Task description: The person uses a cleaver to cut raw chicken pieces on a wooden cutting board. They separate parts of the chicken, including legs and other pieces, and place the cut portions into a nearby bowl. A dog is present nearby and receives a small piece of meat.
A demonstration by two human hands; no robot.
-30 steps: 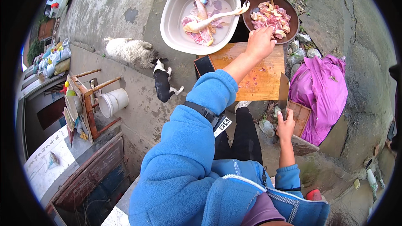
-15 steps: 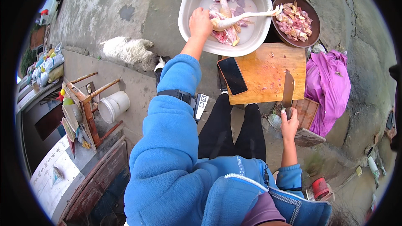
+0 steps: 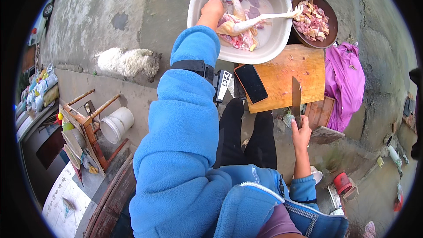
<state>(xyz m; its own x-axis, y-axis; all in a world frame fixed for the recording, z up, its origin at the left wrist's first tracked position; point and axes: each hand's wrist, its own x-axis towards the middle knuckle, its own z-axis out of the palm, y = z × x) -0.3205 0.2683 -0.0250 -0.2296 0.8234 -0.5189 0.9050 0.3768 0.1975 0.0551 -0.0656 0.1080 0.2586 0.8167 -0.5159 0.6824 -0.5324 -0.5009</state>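
My left hand (image 3: 211, 11) reaches into a large off-white tub (image 3: 275, 39) at its left side, fingers curled down beside raw poultry (image 3: 240, 28) with two long pale legs; what they grip is hidden. My right hand (image 3: 301, 132) grips an upright cleaver (image 3: 296, 97) by its handle, over the lower edge of a wooden cutting board (image 3: 286, 77). A phone (image 3: 251, 82) lies on the board's left side. At the right of the tub is a brown round pan (image 3: 332, 28) of cut meat (image 3: 310, 22).
A white shaggy animal (image 3: 123, 61) lies left on the concrete. Further left are an overturned wooden stool (image 3: 90, 132), a white bucket (image 3: 115, 124) and piled bags (image 3: 44, 88). A purple cloth (image 3: 346, 88) lies right of the board, a red bucket (image 3: 342, 181) below it.
My left hand has moved from near the pan leftward into the tub, then deeper. The phone is more exposed. The black-and-white animal is now out of sight. My right hand still holds the cleaver.
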